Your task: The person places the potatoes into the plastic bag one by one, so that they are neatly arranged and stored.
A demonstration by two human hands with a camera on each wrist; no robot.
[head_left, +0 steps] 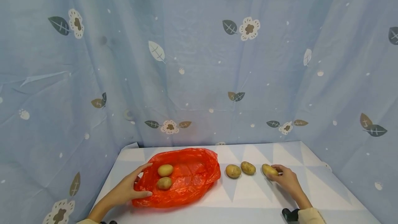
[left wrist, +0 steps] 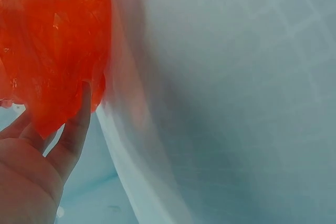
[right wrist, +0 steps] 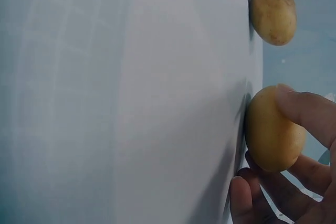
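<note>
My left hand (head_left: 125,186) grips the left end of a crinkled red plastic bag (head_left: 189,196), thumb and forefinger spread along its rim. In the left wrist view, fingers lie around the edge of the bag (left wrist: 58,40). Inside the wide-mouthed bag lie two potatoes, one farther back (head_left: 165,170) and one nearer the front (head_left: 164,183). On the right side of the table, my right hand (head_left: 287,179) holds a yellowish potato (head_left: 269,169) between thumb and fingers. The right wrist view shows this potato (right wrist: 273,129) close to the tabletop; contact is unclear.
Two more potatoes, a rounder one (head_left: 233,171) and an oval one (head_left: 248,168), lie on the table between the bag and my right hand. The table (head_left: 239,213) has a pale triangle-patterned cover. A blue patterned curtain (head_left: 199,78) encloses the back and sides.
</note>
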